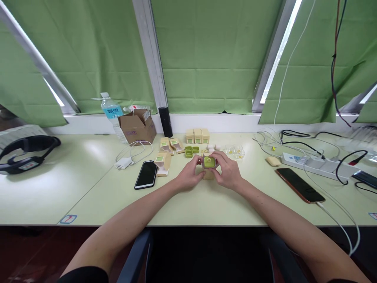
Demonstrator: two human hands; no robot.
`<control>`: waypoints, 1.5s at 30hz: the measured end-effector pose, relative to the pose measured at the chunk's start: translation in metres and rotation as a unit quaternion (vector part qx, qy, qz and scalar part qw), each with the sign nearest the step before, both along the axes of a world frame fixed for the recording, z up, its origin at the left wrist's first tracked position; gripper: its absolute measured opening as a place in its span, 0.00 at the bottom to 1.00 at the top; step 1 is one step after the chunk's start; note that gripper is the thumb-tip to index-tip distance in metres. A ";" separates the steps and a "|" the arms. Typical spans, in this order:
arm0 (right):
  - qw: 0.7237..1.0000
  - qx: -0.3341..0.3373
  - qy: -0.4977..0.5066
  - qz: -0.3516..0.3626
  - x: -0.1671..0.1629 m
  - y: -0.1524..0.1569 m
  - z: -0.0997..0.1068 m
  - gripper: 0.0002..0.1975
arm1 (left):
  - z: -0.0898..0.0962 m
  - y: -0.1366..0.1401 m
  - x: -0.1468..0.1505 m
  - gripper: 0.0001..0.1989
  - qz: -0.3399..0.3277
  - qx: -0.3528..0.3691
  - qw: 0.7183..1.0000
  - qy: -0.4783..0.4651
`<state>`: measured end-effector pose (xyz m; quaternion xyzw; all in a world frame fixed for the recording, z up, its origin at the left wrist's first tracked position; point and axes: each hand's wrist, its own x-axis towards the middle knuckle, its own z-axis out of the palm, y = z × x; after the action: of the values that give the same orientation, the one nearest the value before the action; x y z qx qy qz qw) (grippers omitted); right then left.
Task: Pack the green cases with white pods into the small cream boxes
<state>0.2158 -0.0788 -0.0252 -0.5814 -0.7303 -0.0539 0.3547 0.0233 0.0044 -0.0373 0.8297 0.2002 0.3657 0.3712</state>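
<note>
Between my hands is a small cardboard box, its top open, with a green square insert showing inside. My left hand grips its left side, thumb low and fingers near the top. On the other side, my right hand closes on the right edge, fingertips at the rim. Just beyond sit several loose green inserts, small white pieces and clear plastic cases. Opened cardboard boxes lie to the left. Three closed boxes stand in a row behind.
A black phone and a white charger lie left. Farther back stand a carton, a water bottle and a black cylinder. Another phone, a power strip and cables occupy the right. Headgear rests far left.
</note>
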 end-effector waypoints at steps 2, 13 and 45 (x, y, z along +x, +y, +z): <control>1.000 0.003 -0.015 0.007 -0.001 0.000 0.000 0.21 | -0.001 0.001 0.000 0.13 0.004 0.001 1.000 -0.002; 0.997 -0.040 0.049 0.038 0.005 0.009 -0.007 0.14 | -0.003 0.004 0.000 0.12 0.006 0.008 1.000 0.005; 0.961 -0.008 0.269 0.065 0.011 0.025 -0.015 0.16 | -0.008 0.005 0.001 0.26 -0.015 -0.033 0.999 -0.026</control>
<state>0.2272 -0.0540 -0.0401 -0.5283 -0.6450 0.1337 0.5357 0.0241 0.0092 -0.0451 0.8101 0.1898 0.3747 0.4090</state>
